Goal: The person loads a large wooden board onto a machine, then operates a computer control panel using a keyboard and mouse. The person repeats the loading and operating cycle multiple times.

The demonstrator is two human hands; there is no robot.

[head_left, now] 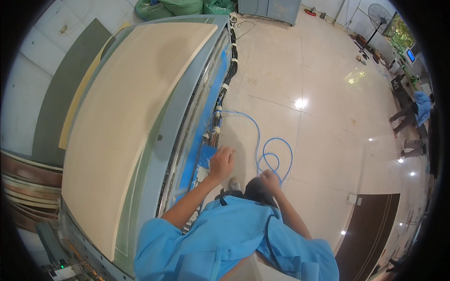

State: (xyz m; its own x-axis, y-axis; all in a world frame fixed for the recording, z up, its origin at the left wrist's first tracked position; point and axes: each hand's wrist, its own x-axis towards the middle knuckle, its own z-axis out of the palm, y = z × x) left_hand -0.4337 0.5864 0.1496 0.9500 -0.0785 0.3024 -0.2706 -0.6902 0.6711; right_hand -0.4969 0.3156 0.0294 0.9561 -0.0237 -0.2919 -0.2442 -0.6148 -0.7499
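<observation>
My left hand [222,165] hangs with curled fingers just beside the right edge of a long blue-grey machine bed [165,129]. Whether anything is inside those fingers is hidden. Further right, my right hand [270,181] is low in front of my body, also closed, its grip turned away from view. A thin blue hose [259,136] runs from the machine's side, loops above the floor and comes down by my right hand; I cannot tell if the fingers hold it. On the bed lies a large pale wood-grain board [140,89], slightly askew.
Black bundled cables [231,70] follow the bed's right side. Curved sheets [30,185] are stacked at the left. Green sacks [180,7] and a grey cabinet [274,10] stand at the far end. A person in blue [421,108] and a fan [378,16] are at the right.
</observation>
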